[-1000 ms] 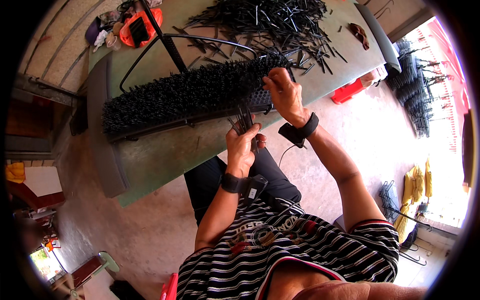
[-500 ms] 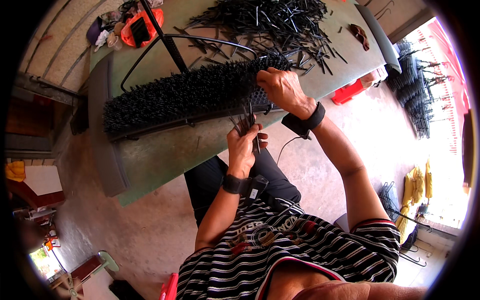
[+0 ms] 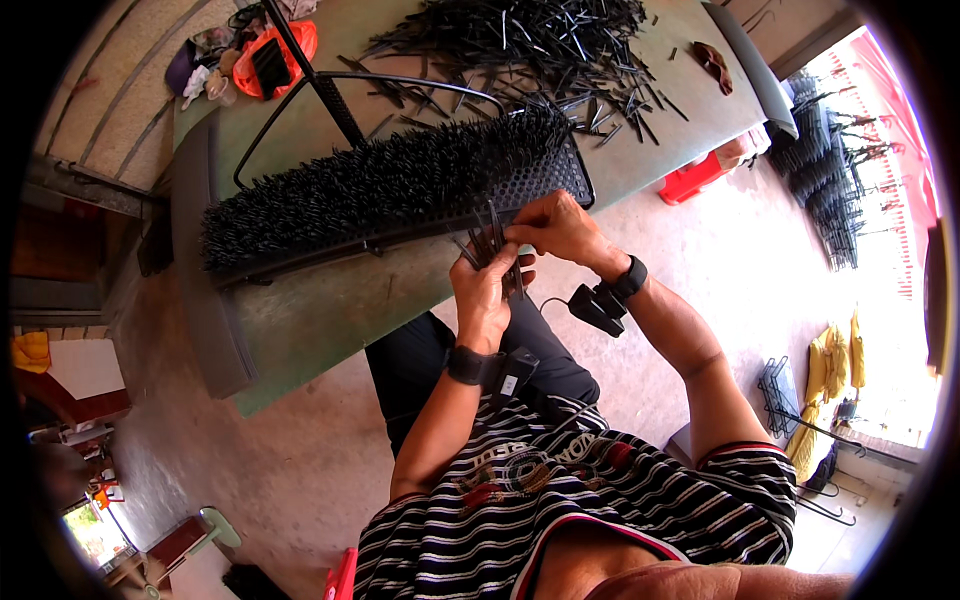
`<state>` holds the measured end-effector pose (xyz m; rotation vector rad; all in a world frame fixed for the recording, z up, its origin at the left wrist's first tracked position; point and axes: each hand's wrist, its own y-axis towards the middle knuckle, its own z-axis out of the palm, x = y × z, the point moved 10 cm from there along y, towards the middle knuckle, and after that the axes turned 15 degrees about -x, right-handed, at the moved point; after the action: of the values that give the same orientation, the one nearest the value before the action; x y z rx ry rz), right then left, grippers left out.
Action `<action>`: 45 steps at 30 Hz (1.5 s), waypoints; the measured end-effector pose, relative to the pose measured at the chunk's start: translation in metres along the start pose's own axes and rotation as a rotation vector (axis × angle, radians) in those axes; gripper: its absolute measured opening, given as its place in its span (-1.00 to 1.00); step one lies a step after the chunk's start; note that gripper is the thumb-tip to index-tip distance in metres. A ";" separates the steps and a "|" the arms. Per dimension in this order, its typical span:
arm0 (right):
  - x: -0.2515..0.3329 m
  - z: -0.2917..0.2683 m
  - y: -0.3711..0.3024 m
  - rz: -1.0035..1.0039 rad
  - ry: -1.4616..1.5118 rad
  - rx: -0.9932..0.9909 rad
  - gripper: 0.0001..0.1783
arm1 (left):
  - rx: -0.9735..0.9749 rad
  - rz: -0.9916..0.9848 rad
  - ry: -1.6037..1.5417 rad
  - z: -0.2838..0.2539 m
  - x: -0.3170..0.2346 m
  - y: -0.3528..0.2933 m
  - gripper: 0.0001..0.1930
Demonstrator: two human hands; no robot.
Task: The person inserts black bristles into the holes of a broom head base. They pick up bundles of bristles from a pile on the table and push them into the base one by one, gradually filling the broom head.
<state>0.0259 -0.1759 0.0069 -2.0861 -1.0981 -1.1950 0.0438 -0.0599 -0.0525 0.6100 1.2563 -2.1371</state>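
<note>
Strips [image 3: 486, 235], slim and black, fan out of the left hand [image 3: 484, 294] below the near edge of a perforated black panel [image 3: 548, 178] on the green bench [image 3: 320, 335]. Half a second ago the right hand [image 3: 560, 232] was over the panel's right end; now, from my remote seat, I see it down beside the strips, uncovering bare, hole-studded mesh. I judge this a return for another strip, with that end unfinished. The left fingers grip the strips; the right fingertips meet at their right side, though I cannot tell whether they have closed on one. The strips point up and away from the wearer, tips leaning left, their long axes crossing the panel's. The panel runs lengthwise along the bench's near edge, rising toward the right, its dense bristles [image 3: 335, 195] covering the left and middle.
</note>
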 end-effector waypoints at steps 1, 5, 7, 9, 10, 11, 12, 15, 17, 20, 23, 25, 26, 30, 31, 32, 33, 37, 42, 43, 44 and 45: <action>-0.006 -0.001 -0.001 0.064 0.056 -0.004 -0.78 | -0.006 -0.026 -0.029 -0.001 0.001 0.000 -0.83; -0.022 -0.002 -0.001 0.174 0.205 -0.049 -0.78 | -0.036 -0.016 -0.021 -0.005 0.000 0.003 -0.82; -0.014 -0.004 -0.002 0.155 0.174 -0.059 -0.77 | -0.026 -0.006 -0.017 -0.003 -0.001 0.001 -0.82; -0.006 -0.001 -0.003 0.097 0.124 -0.034 -0.77 | 0.007 0.022 0.013 -0.003 -0.002 0.001 -0.84; -0.003 0.001 -0.002 0.066 0.097 -0.021 -0.77 | 0.025 0.037 0.027 -0.002 -0.003 0.002 -0.85; -0.006 -0.002 -0.002 0.105 0.133 -0.048 -0.78 | 0.011 0.031 0.016 -0.003 -0.003 0.002 -0.86; -0.011 -0.006 -0.001 0.143 0.168 -0.074 -0.79 | -0.002 0.025 0.004 -0.004 -0.003 0.003 -0.87; -0.008 -0.024 0.003 0.134 0.356 -0.253 -0.84 | -0.067 0.013 -0.011 -0.014 -0.002 0.007 -0.89; 0.002 -0.040 0.006 0.065 0.469 -0.421 -0.88 | -0.093 0.006 -0.015 -0.018 -0.001 0.008 -0.90; 0.032 -0.059 0.006 -0.208 0.303 -0.649 -0.83 | -0.097 -0.007 -0.021 -0.019 0.000 0.007 -0.92; 0.046 -0.058 0.005 -0.353 0.191 -0.697 -0.80 | -0.101 -0.013 -0.024 -0.017 -0.002 0.005 -0.94; 0.044 -0.053 0.010 -0.359 0.146 -0.653 -0.80 | -0.098 -0.010 -0.028 -0.017 -0.002 0.006 -0.95; 0.042 -0.050 0.012 -0.362 0.123 -0.632 -0.80 | -0.099 -0.007 -0.028 -0.017 -0.003 0.006 -0.95; 0.048 -0.039 0.014 -0.484 -0.100 -0.578 -0.82 | -0.097 0.004 -0.022 -0.019 -0.003 0.007 -0.94; 0.055 -0.035 0.014 -0.564 -0.212 -0.549 -0.83 | -0.097 0.006 -0.019 -0.020 -0.003 0.008 -0.94; 0.062 -0.029 0.013 -0.642 -0.324 -0.517 -0.84 | -0.097 0.005 -0.024 -0.021 -0.003 0.008 -0.93; 0.062 -0.026 0.015 -0.636 -0.389 -0.482 -0.86 | -0.098 0.004 -0.028 -0.021 -0.004 0.008 -0.92; 0.066 -0.030 0.016 -0.607 -0.434 -0.499 -0.90 | -0.074 0.016 -0.026 -0.019 -0.006 0.007 -0.87; 0.017 -0.001 0.011 -0.102 -0.001 -0.096 -0.88 | -0.019 0.001 -0.046 -0.010 -0.008 0.003 -0.86; 0.008 0.006 0.009 0.045 0.087 -0.008 -0.86 | -0.009 0.009 -0.036 -0.008 -0.008 0.002 -0.86; 0.008 -0.005 0.011 0.058 0.158 -0.109 -0.86 | -0.014 0.018 -0.023 -0.008 -0.007 0.002 -0.85; 0.007 -0.016 0.012 0.071 0.229 -0.210 -0.86 | -0.020 0.026 -0.010 -0.008 -0.006 0.003 -0.85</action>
<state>0.0305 -0.1909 0.0207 -2.0558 -0.8179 -1.5265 0.0508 -0.0521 -0.0542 0.6040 1.2558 -2.1014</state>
